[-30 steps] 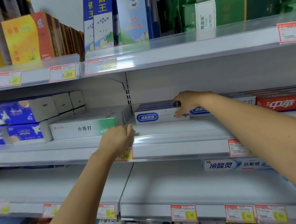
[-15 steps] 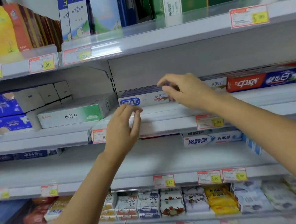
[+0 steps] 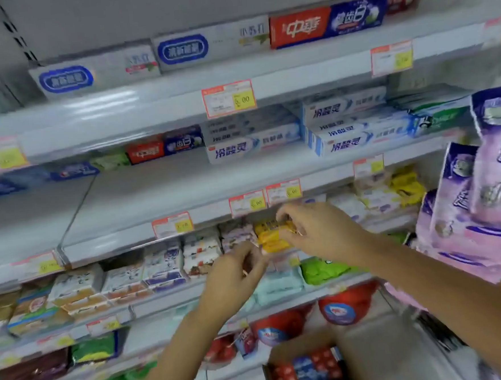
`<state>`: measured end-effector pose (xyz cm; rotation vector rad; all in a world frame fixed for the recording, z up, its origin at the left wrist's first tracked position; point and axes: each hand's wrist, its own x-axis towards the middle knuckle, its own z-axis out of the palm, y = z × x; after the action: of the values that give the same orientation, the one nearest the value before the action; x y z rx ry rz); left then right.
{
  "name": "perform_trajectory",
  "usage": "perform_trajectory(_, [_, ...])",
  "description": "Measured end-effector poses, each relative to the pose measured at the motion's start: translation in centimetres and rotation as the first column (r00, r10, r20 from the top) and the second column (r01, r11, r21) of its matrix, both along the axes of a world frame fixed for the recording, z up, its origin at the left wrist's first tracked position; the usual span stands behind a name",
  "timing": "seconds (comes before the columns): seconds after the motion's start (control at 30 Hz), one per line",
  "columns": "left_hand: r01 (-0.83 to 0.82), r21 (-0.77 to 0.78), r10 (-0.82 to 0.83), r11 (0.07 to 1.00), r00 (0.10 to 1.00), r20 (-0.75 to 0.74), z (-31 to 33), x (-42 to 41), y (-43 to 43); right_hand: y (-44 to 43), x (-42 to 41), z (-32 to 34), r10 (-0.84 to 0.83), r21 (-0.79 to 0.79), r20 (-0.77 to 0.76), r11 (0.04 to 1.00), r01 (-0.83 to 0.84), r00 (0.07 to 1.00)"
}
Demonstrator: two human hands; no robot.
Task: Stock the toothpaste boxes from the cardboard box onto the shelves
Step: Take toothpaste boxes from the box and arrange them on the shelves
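Observation:
White and blue toothpaste boxes (image 3: 96,73) lie on the upper shelf (image 3: 159,92), with a red and blue box (image 3: 326,24) to their right. More white boxes (image 3: 355,135) are stacked one shelf down. A cardboard box (image 3: 302,349) holding red and blue toothpaste boxes (image 3: 309,369) stands at the bottom. My left hand (image 3: 234,277) and my right hand (image 3: 320,232) hang in mid-air in front of the lower shelves, fingers loosely curled, holding nothing. The frame is blurred.
Small soap packs (image 3: 159,264) fill the shelf behind my hands, a yellow pack (image 3: 273,235) among them. Purple paper-roll packs (image 3: 481,203) hang at the right. Red round packs (image 3: 346,304) sit low down. The middle shelf (image 3: 143,197) has bare room at left.
Both hands have let go of the toothpaste boxes on the upper shelf and dropped down in front of the soap shelves. The view has swung downward and the cardboard box has come into sight.

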<state>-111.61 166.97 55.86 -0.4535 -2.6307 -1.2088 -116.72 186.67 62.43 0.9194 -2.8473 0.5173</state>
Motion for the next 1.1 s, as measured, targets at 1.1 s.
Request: perform_trajectory(1.1, [0.055, -0.589, 0.480, 0.806, 0.522, 0.705, -64.1, 7.4, 1.6, -0.3, 7.4, -71.9, -0.397, 0.289, 0.822, 0.908, 0.303, 0.408])
